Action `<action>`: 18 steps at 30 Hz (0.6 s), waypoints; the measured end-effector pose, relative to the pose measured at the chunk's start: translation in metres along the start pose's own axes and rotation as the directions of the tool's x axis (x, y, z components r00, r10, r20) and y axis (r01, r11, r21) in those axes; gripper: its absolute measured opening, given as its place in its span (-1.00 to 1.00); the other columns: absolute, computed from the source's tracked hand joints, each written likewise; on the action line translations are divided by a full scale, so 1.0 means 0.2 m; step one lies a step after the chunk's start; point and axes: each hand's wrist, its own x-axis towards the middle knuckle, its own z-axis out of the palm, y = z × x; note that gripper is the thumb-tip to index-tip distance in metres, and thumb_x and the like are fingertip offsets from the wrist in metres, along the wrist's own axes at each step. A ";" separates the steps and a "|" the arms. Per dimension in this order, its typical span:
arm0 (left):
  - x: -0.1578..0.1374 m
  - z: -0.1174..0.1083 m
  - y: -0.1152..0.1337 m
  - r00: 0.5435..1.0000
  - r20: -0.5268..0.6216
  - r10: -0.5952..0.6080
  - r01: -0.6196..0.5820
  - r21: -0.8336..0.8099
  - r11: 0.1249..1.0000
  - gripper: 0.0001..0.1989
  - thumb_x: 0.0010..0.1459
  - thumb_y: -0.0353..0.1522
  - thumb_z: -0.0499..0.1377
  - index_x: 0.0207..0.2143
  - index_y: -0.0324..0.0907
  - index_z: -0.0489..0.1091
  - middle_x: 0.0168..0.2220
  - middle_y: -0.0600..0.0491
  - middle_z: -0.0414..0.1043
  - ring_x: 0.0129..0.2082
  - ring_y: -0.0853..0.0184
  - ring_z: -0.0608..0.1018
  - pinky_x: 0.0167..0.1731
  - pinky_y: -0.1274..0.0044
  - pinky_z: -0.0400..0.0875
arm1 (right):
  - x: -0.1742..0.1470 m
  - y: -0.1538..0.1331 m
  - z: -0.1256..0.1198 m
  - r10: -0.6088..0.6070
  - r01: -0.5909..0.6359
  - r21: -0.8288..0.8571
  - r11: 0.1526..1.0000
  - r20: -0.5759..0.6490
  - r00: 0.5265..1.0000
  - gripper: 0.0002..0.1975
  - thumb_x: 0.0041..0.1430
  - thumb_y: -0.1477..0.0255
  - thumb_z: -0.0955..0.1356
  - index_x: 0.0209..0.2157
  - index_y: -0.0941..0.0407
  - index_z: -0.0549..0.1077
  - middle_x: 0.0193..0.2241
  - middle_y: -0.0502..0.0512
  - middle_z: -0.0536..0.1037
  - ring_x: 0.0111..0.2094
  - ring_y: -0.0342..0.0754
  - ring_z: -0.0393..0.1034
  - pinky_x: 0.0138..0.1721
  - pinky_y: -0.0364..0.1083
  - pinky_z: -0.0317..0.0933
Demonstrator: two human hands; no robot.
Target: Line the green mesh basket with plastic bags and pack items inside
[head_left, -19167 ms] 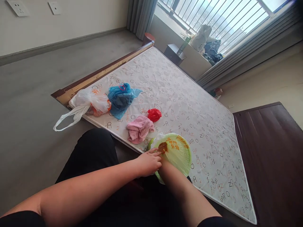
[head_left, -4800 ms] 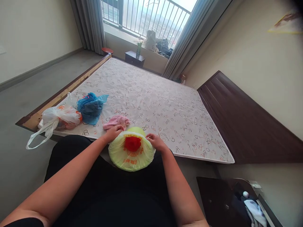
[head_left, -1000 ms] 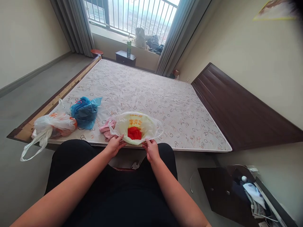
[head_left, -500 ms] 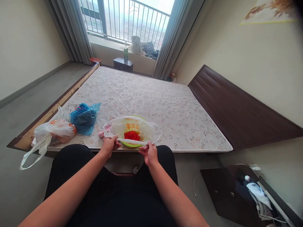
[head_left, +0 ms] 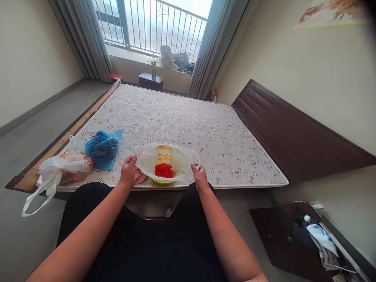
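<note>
A white plastic bag [head_left: 184, 166] with orange print lies spread open over a yellow-green basin [head_left: 162, 181] near the mattress edge. Something red [head_left: 163, 170], perhaps cloth or plastic, lies inside it. My left hand [head_left: 128, 170] is closed on the bag's left edge. My right hand [head_left: 199, 177] pinches its right edge. Beside my left hand sits a pink item [head_left: 140, 177], partly covered by the bag. Farther left are a crumpled blue plastic bag [head_left: 103, 150] and a filled white plastic bag [head_left: 66, 166] with orange showing.
The bare mattress [head_left: 176, 121] fills the bed, bordered by a wooden frame [head_left: 78, 131] and a dark headboard [head_left: 293, 133]. A dark cabinet [head_left: 276, 243] with clothes on top stands at lower right. A small nightstand [head_left: 150, 81] carries a green bottle [head_left: 154, 69].
My hands have moved apart, left hand leftward and right hand rightward. The bag's mouth is stretched wider, and more of the pink item shows below it.
</note>
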 end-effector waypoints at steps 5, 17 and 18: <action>0.19 0.03 0.13 0.996 -0.071 -0.052 0.044 -0.110 0.993 -0.73 -0.02 -0.34 0.39 -0.26 -0.15 0.45 -0.23 0.03 0.58 -0.13 0.25 0.61 -0.05 0.43 0.50 | 0.18 -0.14 -0.02 -0.024 0.031 0.173 0.984 -0.047 0.999 -0.64 0.00 0.11 0.49 -0.32 0.10 0.50 -0.35 0.04 0.60 -0.24 -0.05 0.46 -0.23 -0.13 0.32; 0.23 0.15 0.32 0.948 0.208 0.239 -0.165 -0.319 0.933 -0.65 -0.03 -0.21 0.48 -0.35 -0.09 0.38 0.02 -0.02 0.61 0.15 0.19 0.56 0.20 0.32 0.40 | 0.10 -0.43 -0.01 -0.335 0.279 0.339 0.898 0.118 0.935 -0.79 0.12 0.27 0.42 -0.51 0.08 0.48 0.31 0.12 0.41 0.32 0.13 0.25 0.25 0.10 0.14; 0.23 0.17 0.35 0.937 0.225 0.268 -0.194 -0.304 0.933 -0.64 -0.01 -0.18 0.48 -0.33 -0.10 0.38 0.03 -0.03 0.61 0.15 0.18 0.56 0.19 0.31 0.40 | 0.08 -0.46 0.00 -0.354 0.301 0.333 0.894 0.112 0.928 -0.81 0.14 0.27 0.42 -0.46 0.08 0.52 0.28 0.15 0.45 0.32 0.13 0.27 0.26 0.11 0.14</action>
